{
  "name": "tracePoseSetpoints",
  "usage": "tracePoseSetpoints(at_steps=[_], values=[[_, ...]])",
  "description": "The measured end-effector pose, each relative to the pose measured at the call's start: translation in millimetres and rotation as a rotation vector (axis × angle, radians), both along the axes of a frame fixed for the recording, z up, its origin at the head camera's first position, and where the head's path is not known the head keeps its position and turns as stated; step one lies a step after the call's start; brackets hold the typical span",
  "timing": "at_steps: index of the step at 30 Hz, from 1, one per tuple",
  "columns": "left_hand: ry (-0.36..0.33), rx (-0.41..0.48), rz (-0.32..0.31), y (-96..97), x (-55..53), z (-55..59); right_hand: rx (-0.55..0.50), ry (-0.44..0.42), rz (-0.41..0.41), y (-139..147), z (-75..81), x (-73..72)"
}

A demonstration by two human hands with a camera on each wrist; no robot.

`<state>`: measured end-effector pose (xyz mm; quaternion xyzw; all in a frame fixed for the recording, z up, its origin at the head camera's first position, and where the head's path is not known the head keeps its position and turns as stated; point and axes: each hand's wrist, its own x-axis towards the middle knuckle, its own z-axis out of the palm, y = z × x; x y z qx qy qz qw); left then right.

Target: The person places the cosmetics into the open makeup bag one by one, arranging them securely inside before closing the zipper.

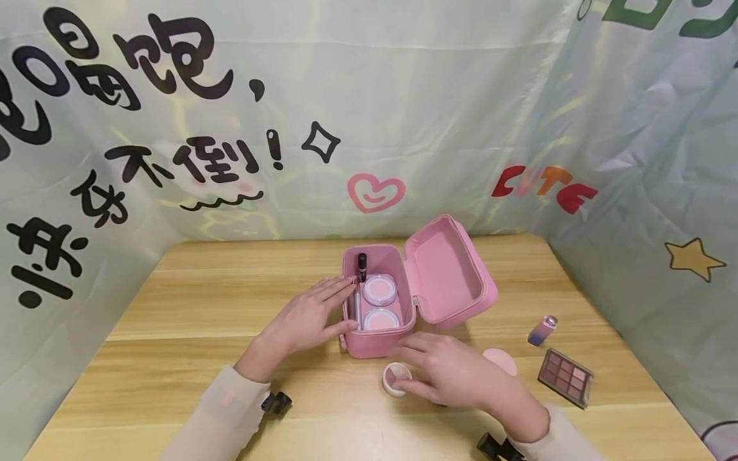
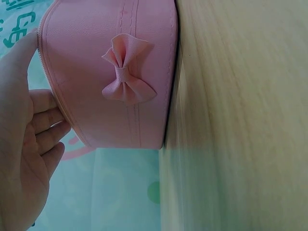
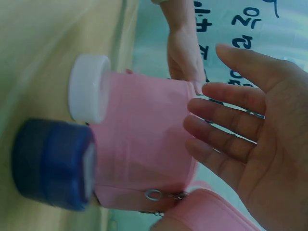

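Observation:
A pink zip case [image 1: 369, 346] stands with its lid [image 1: 444, 275] folded back to the right. Inside lie two round compacts [image 1: 379, 290], a black-capped tube [image 1: 362, 267] and a slim stick along the left wall. My left hand [image 1: 308, 314] rests on the case's left rim, fingers extended along the zip edge, as the left wrist view also shows. My right hand [image 1: 452, 368] hovers in front of the case with fingers loosely extended, holding nothing. Its thumb overlaps a white round jar [image 1: 394, 372] in the head view. Beside that jar, a blue jar [image 3: 48, 163] appears in the right wrist view.
Right of my right hand are a pink round item [image 1: 500, 360], partly covered, a pink-and-blue lipstick tube [image 1: 542, 331] and an eyeshadow palette [image 1: 566, 378]. A printed cloth [image 1: 450, 128] hangs around the back and sides of the wooden table [image 1: 219, 288].

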<state>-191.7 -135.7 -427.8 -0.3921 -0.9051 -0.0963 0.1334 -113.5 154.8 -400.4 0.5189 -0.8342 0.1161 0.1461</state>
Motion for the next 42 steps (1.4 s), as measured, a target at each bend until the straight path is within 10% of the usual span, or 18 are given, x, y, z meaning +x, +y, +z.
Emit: tracePoseSetpoints(at_steps=[15,42], values=[[-0.009,0.003,-0.002,1.6,-0.3,0.6,0.211,-0.18,-0.085,-13,-23.5,0.7],[-0.028,0.019,0.012,0.2,1.3,-1.1,0.263,-0.086,-0.075,-20,-42.4,-1.7]])
